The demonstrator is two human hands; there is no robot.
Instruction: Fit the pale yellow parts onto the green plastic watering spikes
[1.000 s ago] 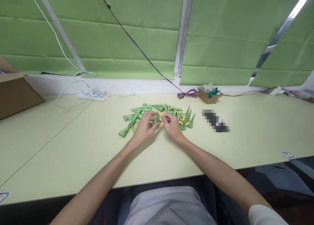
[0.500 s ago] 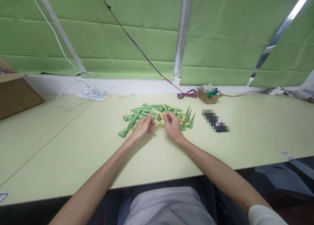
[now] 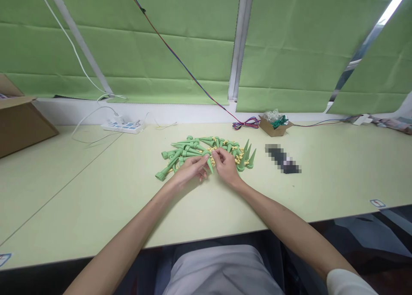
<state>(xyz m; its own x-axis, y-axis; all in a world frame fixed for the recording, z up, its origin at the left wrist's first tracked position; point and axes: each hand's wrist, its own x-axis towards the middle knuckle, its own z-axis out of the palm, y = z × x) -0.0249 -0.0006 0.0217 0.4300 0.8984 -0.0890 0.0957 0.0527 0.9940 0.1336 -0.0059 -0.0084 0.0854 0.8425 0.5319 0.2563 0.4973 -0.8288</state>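
Observation:
Between my hands a green cone-shaped spike [image 3: 210, 164] points down toward me. My left hand [image 3: 194, 168] has its thumb and fingers on the spike's left side. My right hand [image 3: 225, 164] is pinched at the spike's upper right, and whatever its fingertips hold is too small to make out. Behind and around both hands lies a heap of green spikes and tubes [image 3: 172, 164] with yellow pieces [image 3: 238, 158] mixed in. Several green spikes [image 3: 252, 159] stand upright on their caps at the heap's right end.
A small cardboard box [image 3: 273, 129] with plastic bags and a coiled red-blue cable [image 3: 246, 123] sit by the wall. A power strip [image 3: 124, 126] is back left, a large carton [image 3: 24, 123] far left. A dark, pixelated object [image 3: 283, 159] lies to the right.
The green spike now shows between my hands, tip toward me. My left hand has moved slightly right and closed on it; my right hand has barely moved.

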